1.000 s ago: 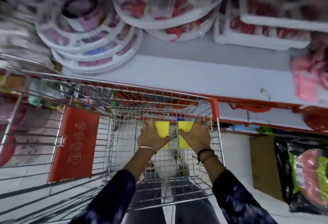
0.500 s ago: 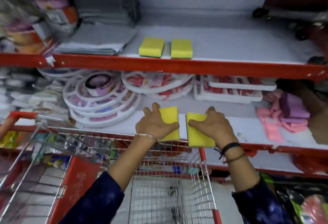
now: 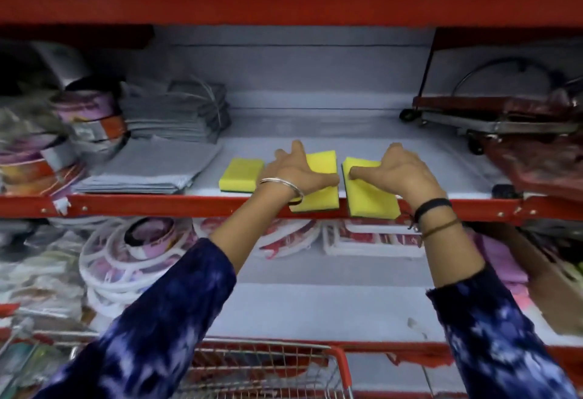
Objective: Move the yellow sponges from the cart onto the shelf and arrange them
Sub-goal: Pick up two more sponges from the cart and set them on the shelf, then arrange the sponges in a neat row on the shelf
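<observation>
At the shelf (image 3: 362, 146), each hand grips a sponge, partly hiding it.

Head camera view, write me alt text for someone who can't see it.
Two hands, left hand and right hand, each press a yellow sponge over the red front edge of a shelf. Another yellow sponge lies left of them, beside folded grey cloths.

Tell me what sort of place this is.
Most likely a household-goods shop aisle. Red-edged shelving carries packaged stock such as folded grey cloths, a wire shopping cart stands below, and both hands, left hand and right hand, are setting yellow sponges on the shelf.
</observation>
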The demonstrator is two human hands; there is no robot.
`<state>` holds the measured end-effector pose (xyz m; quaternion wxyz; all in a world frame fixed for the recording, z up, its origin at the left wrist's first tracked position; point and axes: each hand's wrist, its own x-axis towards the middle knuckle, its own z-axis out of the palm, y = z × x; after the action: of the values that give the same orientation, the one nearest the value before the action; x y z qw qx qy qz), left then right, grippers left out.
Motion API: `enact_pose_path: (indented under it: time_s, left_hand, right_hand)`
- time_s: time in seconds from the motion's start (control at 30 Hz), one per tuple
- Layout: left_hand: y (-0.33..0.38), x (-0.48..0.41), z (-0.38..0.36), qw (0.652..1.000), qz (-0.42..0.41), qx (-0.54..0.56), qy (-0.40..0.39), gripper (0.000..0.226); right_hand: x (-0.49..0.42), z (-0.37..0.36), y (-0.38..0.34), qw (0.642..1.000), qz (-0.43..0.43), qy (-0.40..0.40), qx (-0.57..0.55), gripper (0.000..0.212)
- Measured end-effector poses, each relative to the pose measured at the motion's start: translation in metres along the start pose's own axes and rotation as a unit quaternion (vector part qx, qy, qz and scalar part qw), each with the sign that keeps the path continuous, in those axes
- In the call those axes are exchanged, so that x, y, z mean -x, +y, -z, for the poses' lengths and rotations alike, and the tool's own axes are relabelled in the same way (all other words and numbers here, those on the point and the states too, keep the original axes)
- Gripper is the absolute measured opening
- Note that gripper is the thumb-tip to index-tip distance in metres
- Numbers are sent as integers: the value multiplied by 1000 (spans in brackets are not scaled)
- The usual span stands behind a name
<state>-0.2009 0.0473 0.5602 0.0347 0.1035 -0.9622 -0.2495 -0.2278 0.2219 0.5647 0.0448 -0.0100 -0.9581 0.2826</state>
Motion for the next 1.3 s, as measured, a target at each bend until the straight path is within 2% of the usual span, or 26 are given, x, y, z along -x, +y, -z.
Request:
enact_pose_path:
  time_s: [0.23, 0.37, 0.53, 0.6, 0.7, 0.87, 0.97, 1.03, 1.1, 1.3]
  left_hand:
    - [42, -70, -21, 998, 9, -63, -27, 105]
    - [49, -92, -38, 994, 14, -99, -32, 105]
    - [49, -103, -56, 991, 18, -128, -32, 95]
    - [50, -106, -58, 991, 19, -129, -32, 84]
    - [50, -108, -59, 989, -6, -145, -35, 64]
    - [42, -107, -45, 980, -69, -185, 1, 66]
    - [37, -106, -39, 971, -145, -184, -38, 48]
    - [33, -103, -39, 963, -161, -202, -73, 41]
    - [28, -99, -41, 958, -168, -214, -89, 40]
    - [22, -85, -46, 958, -196, -193, -79, 42]
  right_hand:
    - [-67, 5, 5, 999, -9, -3, 31, 82]
    - [-91, -8, 14, 998, -32, -34, 41, 84]
    - [-109, -21, 23, 996, -36, -55, 54, 73]
    - [-113, -26, 26, 996, -36, -56, 59, 69]
    - [-113, -33, 30, 996, -35, -56, 63, 70]
    - [-113, -28, 40, 995, 2, -59, 86, 68]
    - [-109, -16, 47, 989, 39, -96, 108, 51]
    - [-103, -12, 50, 982, 62, -126, 124, 47]
    - [-96, -11, 52, 980, 70, -140, 120, 47]
    - [-80, -17, 54, 988, 84, -114, 63, 45]
